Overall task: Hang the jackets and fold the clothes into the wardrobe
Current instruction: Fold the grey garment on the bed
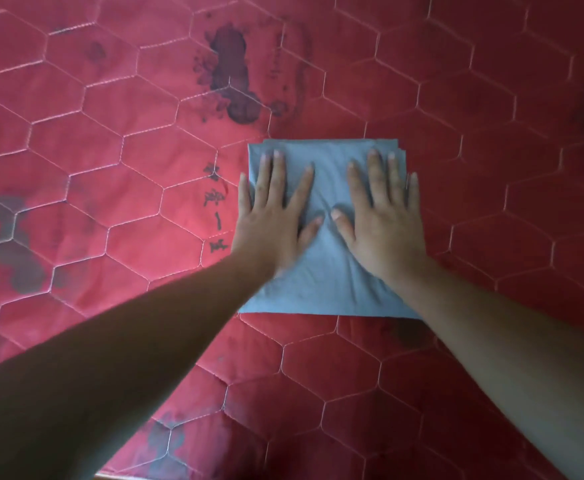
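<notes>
Here both hands (328, 220) press flat on the folded blue cloth (325, 271) atop the red quilt (110, 168).

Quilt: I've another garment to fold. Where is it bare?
Bare red quilt lies left of the blue cloth, right of it, and beyond its far edge. Only the cloth's patch is taken, with the left hand and right hand flat on it.
</notes>
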A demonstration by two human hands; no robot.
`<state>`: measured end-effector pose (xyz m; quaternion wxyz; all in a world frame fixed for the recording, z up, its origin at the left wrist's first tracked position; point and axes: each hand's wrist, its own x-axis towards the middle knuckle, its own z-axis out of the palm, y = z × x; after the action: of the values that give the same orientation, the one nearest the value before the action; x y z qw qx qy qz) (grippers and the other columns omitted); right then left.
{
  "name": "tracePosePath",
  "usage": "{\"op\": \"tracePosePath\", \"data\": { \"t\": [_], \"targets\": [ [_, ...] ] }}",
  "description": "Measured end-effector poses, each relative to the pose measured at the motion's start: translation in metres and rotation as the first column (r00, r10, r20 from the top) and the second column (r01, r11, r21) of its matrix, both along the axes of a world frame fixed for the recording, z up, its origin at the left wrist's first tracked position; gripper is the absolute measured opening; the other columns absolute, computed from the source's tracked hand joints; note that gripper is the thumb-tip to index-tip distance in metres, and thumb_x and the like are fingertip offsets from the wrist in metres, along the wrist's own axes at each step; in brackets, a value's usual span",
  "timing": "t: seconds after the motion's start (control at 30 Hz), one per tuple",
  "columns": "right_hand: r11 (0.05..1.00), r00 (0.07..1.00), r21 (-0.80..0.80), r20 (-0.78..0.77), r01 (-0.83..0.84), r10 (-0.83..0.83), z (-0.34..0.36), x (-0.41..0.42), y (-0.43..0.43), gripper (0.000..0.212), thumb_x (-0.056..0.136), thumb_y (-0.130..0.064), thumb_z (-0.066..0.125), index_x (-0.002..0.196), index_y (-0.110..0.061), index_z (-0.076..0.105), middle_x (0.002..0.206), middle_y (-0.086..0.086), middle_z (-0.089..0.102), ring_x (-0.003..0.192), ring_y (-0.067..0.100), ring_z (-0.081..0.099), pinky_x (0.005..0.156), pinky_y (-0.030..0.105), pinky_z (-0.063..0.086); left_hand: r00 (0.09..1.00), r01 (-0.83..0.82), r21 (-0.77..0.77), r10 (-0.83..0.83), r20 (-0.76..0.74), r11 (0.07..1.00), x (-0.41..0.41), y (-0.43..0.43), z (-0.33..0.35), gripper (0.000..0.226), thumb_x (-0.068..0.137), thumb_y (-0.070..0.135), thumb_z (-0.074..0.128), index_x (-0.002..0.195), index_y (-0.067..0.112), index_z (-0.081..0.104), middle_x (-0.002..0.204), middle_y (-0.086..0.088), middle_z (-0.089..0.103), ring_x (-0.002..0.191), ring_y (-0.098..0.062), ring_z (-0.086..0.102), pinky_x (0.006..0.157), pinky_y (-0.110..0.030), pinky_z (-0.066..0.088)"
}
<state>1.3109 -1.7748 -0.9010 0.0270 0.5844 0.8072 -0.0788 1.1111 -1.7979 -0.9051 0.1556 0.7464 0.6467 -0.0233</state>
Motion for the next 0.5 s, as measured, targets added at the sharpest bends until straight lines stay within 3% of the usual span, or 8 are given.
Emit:
{"op": "tracePosePath", "data": {
  "t": [0.17, 0.37, 0.5],
  "targets": [
    [0.993, 0.994, -0.031, 0.004, -0.113, 0.114, -0.009, 0.035, -0.074, 0.077, 0.102, -0.064, 0.034, 0.162, -0.018, 0.022, 0.17, 0.015, 0.005, 0.157, 0.038, -0.001, 0.117, 0.069, 0.019, 0.997, 0.066, 0.033, -0.067, 0.034, 0.997, -0.016, -0.079, -0.006, 0.072, 0.103, 0.057, 0.042, 0.162, 0.025, 0.014, 0.166, -0.023, -0.007, 0.155, -0.038, -0.008, 0.122, -0.059, 0.018],
    [0.995, 0.993, -0.058, -0.091, -0.078, 0.073, -0.015, 0.037, -0.074, 0.077, 0.1, -0.064, 0.036, 0.162, -0.022, 0.021, 0.17, 0.014, 0.002, 0.157, 0.037, 0.001, 0.12, 0.067, 0.014, 0.993, 0.063, 0.035, -0.066, 0.102, 0.997, -0.019, -0.075, -0.012, 0.074, 0.099, 0.058, 0.045, 0.161, 0.028, 0.018, 0.167, -0.02, -0.006, 0.155, -0.036, -0.008, 0.122, -0.06, 0.013],
    [1.0, 0.985, -0.016, -0.172, -0.014, 0.011, 0.0, 0.044, -0.035, 0.069, 0.098, -0.057, 0.046, 0.156, -0.021, 0.036, 0.166, 0.018, 0.018, 0.152, 0.039, 0.021, 0.116, 0.067, 0.026, 0.989, -0.023, 0.082, 0.01, 0.149, 0.996, -0.032, -0.023, 0.006, 0.077, 0.095, 0.063, 0.049, 0.16, 0.031, 0.023, 0.167, -0.017, 0.005, 0.154, -0.036, 0.006, 0.119, -0.064, 0.015]
  ]
}}
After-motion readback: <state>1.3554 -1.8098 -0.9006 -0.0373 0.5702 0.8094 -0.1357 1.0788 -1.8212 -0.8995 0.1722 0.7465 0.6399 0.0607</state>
